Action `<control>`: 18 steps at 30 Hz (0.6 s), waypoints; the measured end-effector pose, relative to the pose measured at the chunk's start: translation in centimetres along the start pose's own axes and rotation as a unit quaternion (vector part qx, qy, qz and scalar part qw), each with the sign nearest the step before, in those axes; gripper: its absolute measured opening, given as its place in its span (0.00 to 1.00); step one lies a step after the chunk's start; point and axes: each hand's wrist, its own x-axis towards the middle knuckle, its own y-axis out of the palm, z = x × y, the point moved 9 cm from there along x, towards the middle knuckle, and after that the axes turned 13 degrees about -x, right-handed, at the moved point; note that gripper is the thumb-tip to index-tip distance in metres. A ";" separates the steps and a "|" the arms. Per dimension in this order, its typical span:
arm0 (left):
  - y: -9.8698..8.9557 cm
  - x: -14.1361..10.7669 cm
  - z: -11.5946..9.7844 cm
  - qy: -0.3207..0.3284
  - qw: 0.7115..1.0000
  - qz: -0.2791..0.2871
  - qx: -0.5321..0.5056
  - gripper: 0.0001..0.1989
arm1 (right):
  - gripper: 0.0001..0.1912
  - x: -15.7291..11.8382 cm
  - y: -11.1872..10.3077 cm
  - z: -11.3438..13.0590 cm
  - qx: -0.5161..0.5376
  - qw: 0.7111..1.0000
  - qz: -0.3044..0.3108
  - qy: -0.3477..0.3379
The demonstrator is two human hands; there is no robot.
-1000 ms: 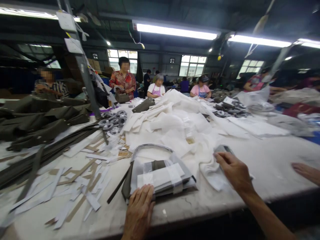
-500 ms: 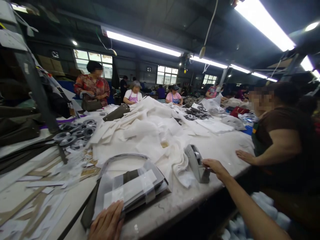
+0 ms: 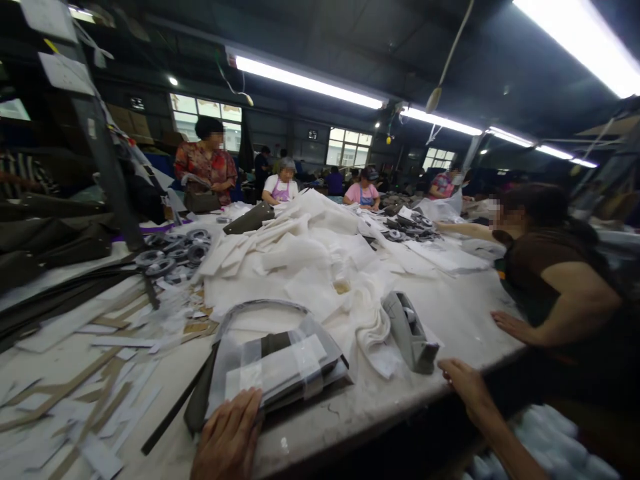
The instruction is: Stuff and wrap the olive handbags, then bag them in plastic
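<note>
A dark olive handbag (image 3: 274, 357) lies on the table's near edge, covered with pale wrap and a white sheet, clear tape strips across them. Its wrapped strap arches behind it. My left hand (image 3: 229, 427) rests on the bag's near left corner, fingers lying flat and together. To the right stands a grey tape dispenser (image 3: 411, 333), tilted in view. Just off its front end is my right hand (image 3: 467, 387), thumb and fingers pinched together. Whatever is between those fingertips is too small or clear to make out.
A heap of white foam sheets (image 3: 320, 233) fills the table's middle. Rolled grey straps (image 3: 175, 253) and paper scraps (image 3: 95, 393) lie left, beside a metal post (image 3: 107, 147). A co-worker (image 3: 555, 267) leans on the right edge; other people work behind.
My right hand has drawn away from the tape dispenser, towards me and to the right. My left hand stays on the bag. The co-worker at right now stretches an arm across the table.
</note>
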 end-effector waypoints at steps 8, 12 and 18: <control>0.0 0.0 -0.1 -0.142 0.987 -0.022 -0.069 0.17 | 0.11 -11.3 10.9 25.9 0.000 0.843 0.404 -0.356; 0.0 -0.4 -0.2 -0.153 0.982 -0.068 -0.086 0.17 | 0.08 -18.6 17.6 34.8 -0.125 0.676 0.487 -0.539; 0.3 -1.0 0.0 -0.156 0.981 -0.072 -0.085 0.18 | 0.05 -22.5 26.4 38.0 -0.363 0.497 0.437 -0.656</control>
